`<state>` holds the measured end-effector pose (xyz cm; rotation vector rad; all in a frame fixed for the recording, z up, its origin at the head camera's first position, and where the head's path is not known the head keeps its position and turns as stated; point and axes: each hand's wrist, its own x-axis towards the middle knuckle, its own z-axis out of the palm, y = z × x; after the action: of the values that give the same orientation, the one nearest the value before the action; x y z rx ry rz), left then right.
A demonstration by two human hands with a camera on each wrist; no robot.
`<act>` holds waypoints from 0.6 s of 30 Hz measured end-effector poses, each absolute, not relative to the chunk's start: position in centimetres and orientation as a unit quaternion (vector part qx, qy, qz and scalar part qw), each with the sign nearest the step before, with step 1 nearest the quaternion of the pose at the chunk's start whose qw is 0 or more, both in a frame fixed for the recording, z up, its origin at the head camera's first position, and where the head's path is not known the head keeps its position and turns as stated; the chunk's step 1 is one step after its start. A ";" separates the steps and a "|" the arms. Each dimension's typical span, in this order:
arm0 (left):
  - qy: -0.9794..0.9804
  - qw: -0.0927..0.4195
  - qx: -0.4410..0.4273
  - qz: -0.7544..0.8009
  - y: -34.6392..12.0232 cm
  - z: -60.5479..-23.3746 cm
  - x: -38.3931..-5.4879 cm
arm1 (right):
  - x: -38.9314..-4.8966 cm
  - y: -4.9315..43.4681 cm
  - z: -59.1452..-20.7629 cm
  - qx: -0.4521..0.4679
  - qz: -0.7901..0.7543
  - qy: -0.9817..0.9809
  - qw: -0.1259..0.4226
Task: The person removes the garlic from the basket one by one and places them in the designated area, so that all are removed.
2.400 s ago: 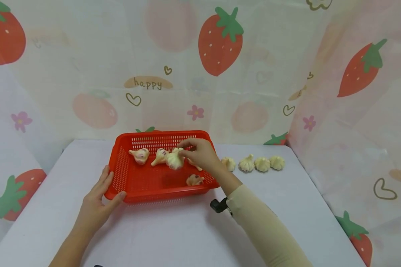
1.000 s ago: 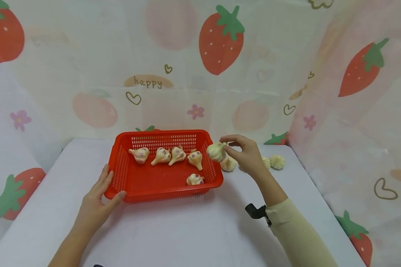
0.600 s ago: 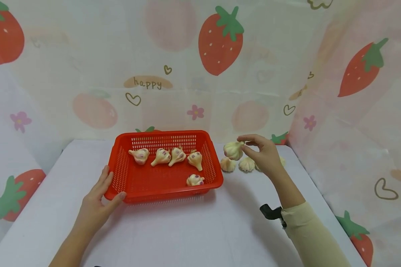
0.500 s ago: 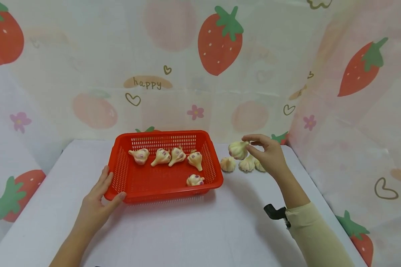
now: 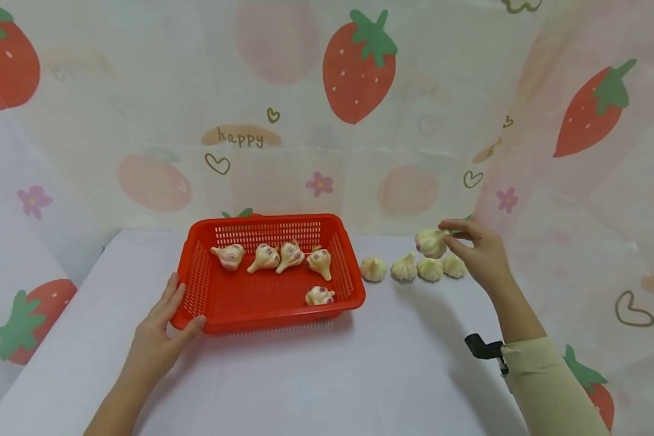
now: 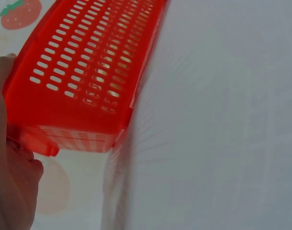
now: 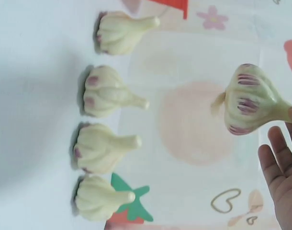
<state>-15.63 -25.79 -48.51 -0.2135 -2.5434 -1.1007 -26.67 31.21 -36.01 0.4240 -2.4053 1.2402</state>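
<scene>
A head of garlic [image 5: 432, 243] hangs from my right hand [image 5: 485, 257], which pinches it by the stem between thumb and fingers. In the right wrist view the held garlic [image 7: 251, 99] shows purple streaks and is raised off the table. My left hand [image 5: 155, 339] grips the near left corner of a red plastic basket [image 5: 261, 322], thumb at the front rim and fingers along the left side. The left wrist view shows the slotted basket wall [image 6: 64, 103] beside the left hand [image 6: 14, 182]. Several garlic heads [image 5: 265, 258] lie inside the basket.
To the right of the basket, several garlic heads [image 5: 403, 267] stand in a row on the white table [image 5: 327, 381], stems up. A strawberry-printed curtain [image 5: 316, 145] closes off the back and sides. A black camera mount [image 5: 484, 347] sits at the right wrist.
My right hand has carried the garlic out of the basket and rightward, over the row to near its right end. My left hand stays at the basket's corner.
</scene>
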 end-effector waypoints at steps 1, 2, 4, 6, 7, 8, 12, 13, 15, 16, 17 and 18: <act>-0.900 0.180 -0.075 -0.389 -25.8 -48.5 -15.6 | -26.7 31.6 -36.0 0.147 0.438 -0.863 0.203; -0.900 0.180 -0.076 -0.389 -25.8 -48.6 -15.6 | -26.8 32.0 -36.0 0.142 0.432 -0.866 0.207; -0.900 0.182 -0.076 -0.389 -25.8 -48.6 -15.6 | -27.0 32.8 -36.1 0.131 0.415 -0.874 0.216; -0.899 0.184 -0.076 -0.389 -25.8 -48.5 -15.6 | -27.4 33.5 -36.3 0.126 0.407 -0.877 0.223; -0.900 0.185 -0.076 -0.389 -25.8 -48.5 -15.6 | -27.6 33.9 -36.4 0.123 0.406 -0.877 0.227; -0.900 0.185 -0.075 -0.388 -25.8 -48.5 -15.6 | -27.9 34.3 -36.6 0.118 0.404 -0.878 0.229; -0.899 0.185 -0.075 -0.390 -25.8 -48.5 -15.5 | -28.4 35.6 -36.7 0.094 0.410 -0.878 0.227; -0.899 0.185 -0.076 -0.391 -25.7 -48.5 -15.5 | -28.3 35.7 -36.5 0.085 0.415 -0.878 0.223; -0.898 0.185 -0.078 -0.392 -25.7 -48.5 -15.5 | -27.8 35.9 -36.0 0.073 0.426 -0.875 0.219; -0.898 0.186 -0.079 -0.392 -25.7 -48.5 -15.5 | -27.6 35.9 -35.8 0.070 0.433 -0.872 0.216; -0.897 0.187 -0.080 -0.392 -25.7 -48.4 -15.5 | -27.4 36.0 -35.6 0.066 0.437 -0.871 0.215; -0.897 0.189 -0.081 -0.391 -25.7 -48.4 -15.5 | -27.3 36.1 -35.5 0.063 0.441 -0.869 0.213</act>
<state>-15.54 -25.73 -48.40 -0.2291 -2.5219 -1.0995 -27.34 36.13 -35.46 0.1738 -2.4132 1.2253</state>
